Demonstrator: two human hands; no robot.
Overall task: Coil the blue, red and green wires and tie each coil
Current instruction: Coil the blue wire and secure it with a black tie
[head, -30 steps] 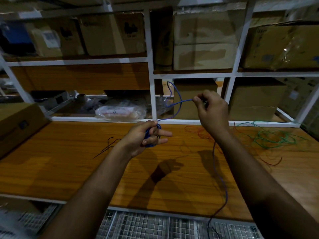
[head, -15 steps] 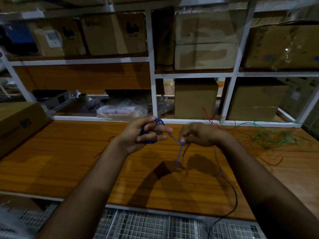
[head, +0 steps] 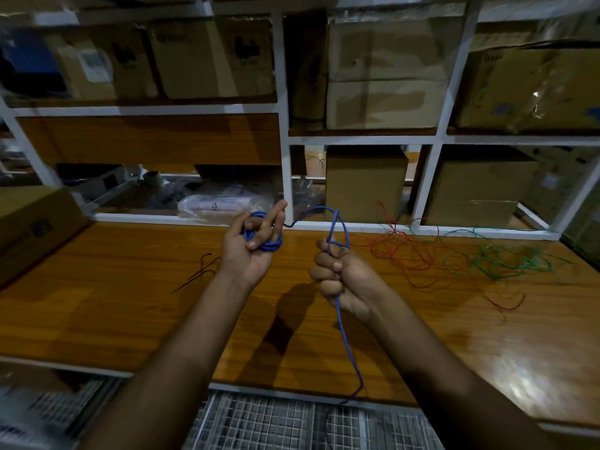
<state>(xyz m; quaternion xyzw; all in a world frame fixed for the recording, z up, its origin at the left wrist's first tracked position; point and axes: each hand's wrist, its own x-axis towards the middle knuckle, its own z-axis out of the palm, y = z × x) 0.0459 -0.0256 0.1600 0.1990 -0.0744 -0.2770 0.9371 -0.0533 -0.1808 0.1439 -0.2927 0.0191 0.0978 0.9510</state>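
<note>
Seen from the head camera, looking down over a wooden workbench (head: pixel 97 306) toward white shelving stacked with cardboard boxes (head: pixel 383 73). The left hand (head: pixel 251 246) is raised palm-up above the bench, its fingers curled through a small coil of blue wire (head: pixel 264 245), with the forefinger pointing up. From that coil the blue wire runs right in a slack arc to the right hand (head: pixel 341 277), which is closed in a fist around it; a short loop stands up above the fist, and the loose tail drops from below the hand, crosses the bench and goes over the front edge onto a metal grid. To the right of the right hand, a loose tangle of red wire (head: pixel 409 254) lies on the bench, and further right a tangle of green wire (head: pixel 509 264), the two overlapping where they meet. To the left of the left hand lie a few thin dark strands (head: pixel 201 267), too fine to identify. Behind the left hand, on the lowest shelf, a clear plastic bag (head: pixel 224 204) shows a small triangular recycling mark; its other print is too blurred to read. Boxes above carry dark printed logos and a white label, none legible in the dim, soft light. A further box at far left is cut off by the frame edge.
</note>
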